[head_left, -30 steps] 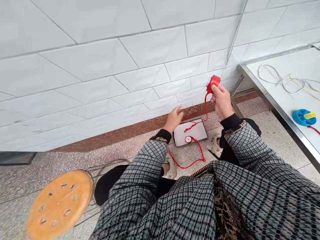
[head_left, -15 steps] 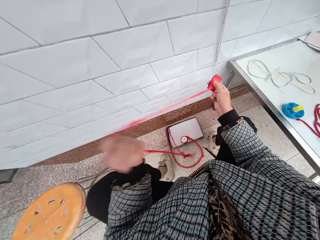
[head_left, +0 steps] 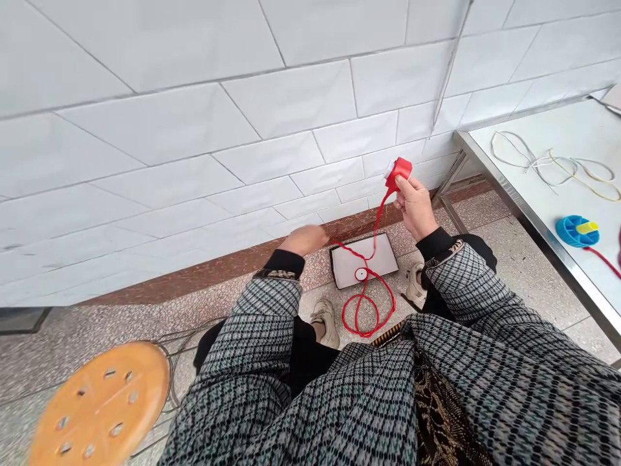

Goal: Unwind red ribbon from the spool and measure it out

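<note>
My right hand (head_left: 416, 206) pinches a small red spool (head_left: 400, 173) with a whitish end, raised in front of the tiled wall. From the spool a red cord (head_left: 377, 223) hangs slack, crosses itself and falls in loops near the floor. Lower and to the left, my left hand (head_left: 306, 240) is closed, seen from the back, with a stretch of that cord leaving its finger side. Its fingertips are mostly hidden. Below both hands, a white disc with a red rim (head_left: 360, 274) shows against a pale rectangular box or board (head_left: 347, 270).
A metal-edged table (head_left: 538, 223) at right bears loose pale wires (head_left: 557, 162) and a blue reel with a yellow knob (head_left: 577, 231), trailing red cord. An orange round stool (head_left: 104, 401) stands lower left, with grey cables (head_left: 174, 362) beside it. The tiled wall (head_left: 194, 129) rises in front.
My left hand has swung up and right, closer to the right hand. The cord, earlier stretched taut between the hands, now hangs slack. The spool has dipped slightly leftward.
</note>
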{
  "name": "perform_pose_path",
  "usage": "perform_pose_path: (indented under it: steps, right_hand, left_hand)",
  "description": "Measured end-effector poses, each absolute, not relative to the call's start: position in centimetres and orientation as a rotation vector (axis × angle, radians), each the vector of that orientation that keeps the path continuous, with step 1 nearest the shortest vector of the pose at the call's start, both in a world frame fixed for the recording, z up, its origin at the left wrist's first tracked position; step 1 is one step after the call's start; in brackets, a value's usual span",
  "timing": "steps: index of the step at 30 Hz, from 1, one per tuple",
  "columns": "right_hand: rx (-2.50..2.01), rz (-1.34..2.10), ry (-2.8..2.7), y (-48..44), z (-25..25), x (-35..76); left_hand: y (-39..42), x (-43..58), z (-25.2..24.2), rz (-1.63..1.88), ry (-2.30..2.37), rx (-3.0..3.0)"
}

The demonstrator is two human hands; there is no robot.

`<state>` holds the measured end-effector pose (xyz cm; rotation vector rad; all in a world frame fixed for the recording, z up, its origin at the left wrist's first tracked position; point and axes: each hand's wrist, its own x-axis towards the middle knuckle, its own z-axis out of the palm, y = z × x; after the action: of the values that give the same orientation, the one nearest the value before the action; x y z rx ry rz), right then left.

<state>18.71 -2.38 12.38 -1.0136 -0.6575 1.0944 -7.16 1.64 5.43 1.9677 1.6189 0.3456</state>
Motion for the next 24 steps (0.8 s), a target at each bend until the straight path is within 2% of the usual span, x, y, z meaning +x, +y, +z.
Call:
perform_pose_path:
  steps: [1, 4, 6, 9, 18, 24]
  right_hand:
    - [-1.008, 1.091, -0.686, -2.4, 12.1, 18.3]
    - [-1.068, 1.028, -0.784, -2.3, 11.2, 17.0]
    - [-1.143, 0.935, -0.867, -2.1, 10.7, 16.3]
    - [-1.212, 0.846, -0.944, -1.7, 10.0, 15.4]
    - [-1.303, 0.801, -1.028, -0.3, 7.4, 13.8]
    - [-1.275, 0.931, -0.908, 0.4, 6.4, 12.7]
  left_hand:
    - [1.8, -5.4, 6.0, 0.406, 1.537, 1.964]
    - [1.0, -0.6, 7.5, 0.934, 1.023, 1.664]
    - [-0.2, 1.6, 7.8, 1.076, 0.831, 1.356]
    - [-1.4, 3.1, 7.4, 1.165, 0.816, 1.116]
    - [-0.8, 2.7, 5.6, 1.279, 0.895, 0.957]
    - [-0.9, 2.6, 5.0, 1.341, 0.903, 0.879]
